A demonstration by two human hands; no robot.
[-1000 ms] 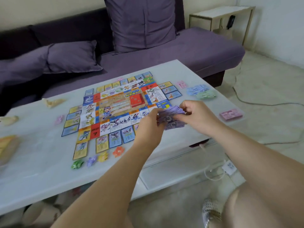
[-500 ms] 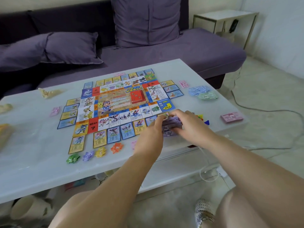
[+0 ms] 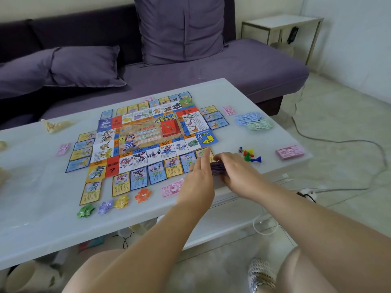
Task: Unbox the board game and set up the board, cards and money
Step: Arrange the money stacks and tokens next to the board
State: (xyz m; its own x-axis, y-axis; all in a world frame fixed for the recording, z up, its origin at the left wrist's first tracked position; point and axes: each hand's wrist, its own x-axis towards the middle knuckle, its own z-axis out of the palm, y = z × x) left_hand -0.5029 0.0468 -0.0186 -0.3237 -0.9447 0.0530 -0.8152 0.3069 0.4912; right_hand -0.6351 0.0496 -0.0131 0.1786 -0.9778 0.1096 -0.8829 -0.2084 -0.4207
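Note:
The colourful game board (image 3: 148, 134) lies flat in the middle of the white table (image 3: 42, 197), with a red card deck (image 3: 170, 127) on it. Property cards (image 3: 156, 175) line its edges. A purple money stack (image 3: 218, 167) rests on the table by the board's near right corner. My right hand (image 3: 237, 171) grips it from the right. My left hand (image 3: 198, 178) is flat with straight fingers against its left side. Blue money (image 3: 248, 117), green money (image 3: 259, 125) and a pink money stack (image 3: 289, 152) lie at the right.
Coloured pawns (image 3: 250, 155) and a die (image 3: 240, 149) sit just right of my hands. A loose pink note (image 3: 172, 188) and numbered star tokens (image 3: 121, 201) lie near the front edge. A purple sofa (image 3: 211, 68) is behind the table; a cable (image 3: 338, 142) crosses the floor at right.
Both hands have brought the purple money stack down from above the board to the table near the front edge. My left hand has opened flat against it.

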